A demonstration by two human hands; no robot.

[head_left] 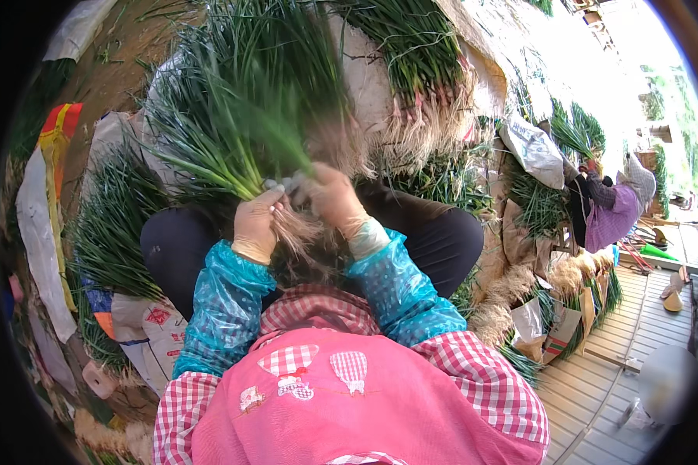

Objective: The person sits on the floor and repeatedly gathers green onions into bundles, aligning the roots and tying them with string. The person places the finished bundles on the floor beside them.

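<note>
My left hand (255,225), in a pale glove, grips a bunch of green garlic (241,174) by its lower stems. The bunch's pale, stringy roots (294,226) hang out below the fist, towards my lap. Close beside it, my gloved right hand (333,197) is closed on a loose green stalk (279,136), which is blurred by motion. Whitish stem ends show between the two hands, but the fingers partly hide them. A large heap of long green leaves (267,52) lies just beyond my hands.
More green garlic with pink stems and roots (421,87) lies on sacking ahead. Another leafy heap (122,221) stands left of my knee. A printed white sack (157,334) lies nearby. At right, a person in a purple garment (613,215) bends over plants beside rooted bundles (564,273).
</note>
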